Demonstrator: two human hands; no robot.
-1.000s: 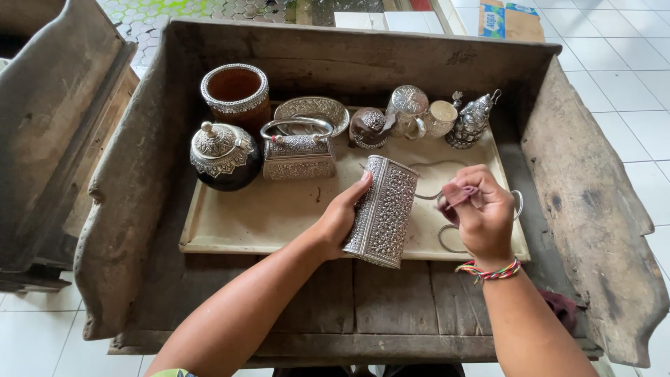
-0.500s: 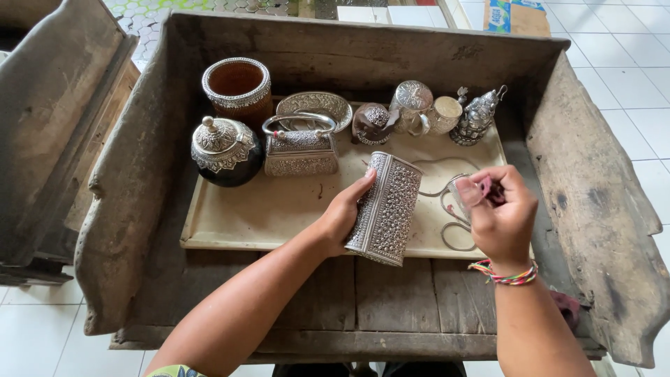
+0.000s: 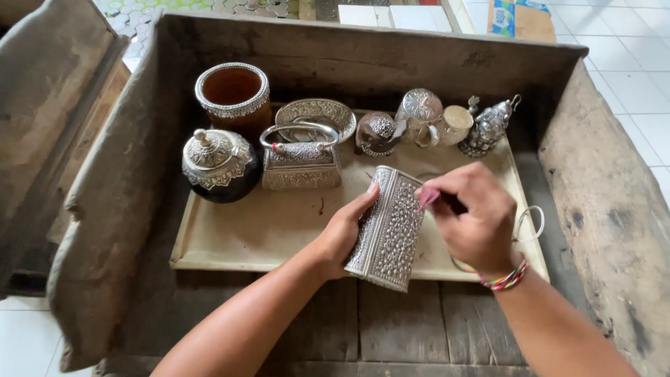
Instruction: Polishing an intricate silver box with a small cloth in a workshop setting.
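1. The left hand (image 3: pixel 345 234) clamps the embossed silver box (image 3: pixel 388 227) upright over the tray's (image 3: pixel 237 241) near edge, long axis leaning away.
2. The right hand (image 3: pixel 471 220), just right of it, pinches what looks like a pink cloth (image 3: pixel 427 198) against its top.
3. Beyond stand a silver purse (image 3: pixel 300 166) and a lidded jar (image 3: pixel 218 166).

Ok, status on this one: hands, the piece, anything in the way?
Left hand grips embossed silver box, tilted over tray. Right hand holds small pink tool at box's edge. Silver purse behind, apart.

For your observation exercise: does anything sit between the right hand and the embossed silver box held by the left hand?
Nothing visible: the right hand is already at the embossed rectangular silver box, which the left hand holds.
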